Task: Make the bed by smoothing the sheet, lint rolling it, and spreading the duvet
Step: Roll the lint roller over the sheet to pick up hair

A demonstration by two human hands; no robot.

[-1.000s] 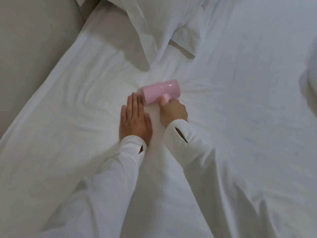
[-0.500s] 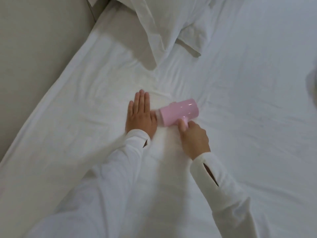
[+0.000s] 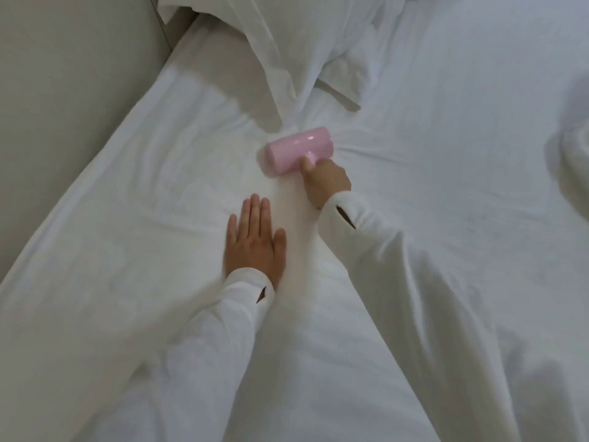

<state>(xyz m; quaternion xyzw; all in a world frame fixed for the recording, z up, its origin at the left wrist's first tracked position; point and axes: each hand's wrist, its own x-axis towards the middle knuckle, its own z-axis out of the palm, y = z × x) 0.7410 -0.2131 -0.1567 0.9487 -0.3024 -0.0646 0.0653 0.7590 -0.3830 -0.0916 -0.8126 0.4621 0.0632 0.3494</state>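
Beige upholstered panelling [image 3: 63, 90] runs along the left edge of the bed, where a wrinkled white sheet [image 3: 446, 154] fills the view and a pillow [image 3: 302, 43], cut off at the top, overhangs the head end. Near mid-bed the left hand [image 3: 255, 240] lies flat, fingers straight, pressing the sheet. Just beyond, the right hand [image 3: 325, 180] grips a glossy pink lint roller [image 3: 299, 151], handle hidden, resting on the sheet below the pillow's corner.

Sheet [image 3: 446, 161]: white, spread over the bed, fine creases fanning around the roller; lint roller [image 3: 299, 151]: pink cylinder (glossy), lying on its side on the sheet just below the pillow corner, long axis roughly left-right, its handle hidden in the right hand [image 3: 325, 181].
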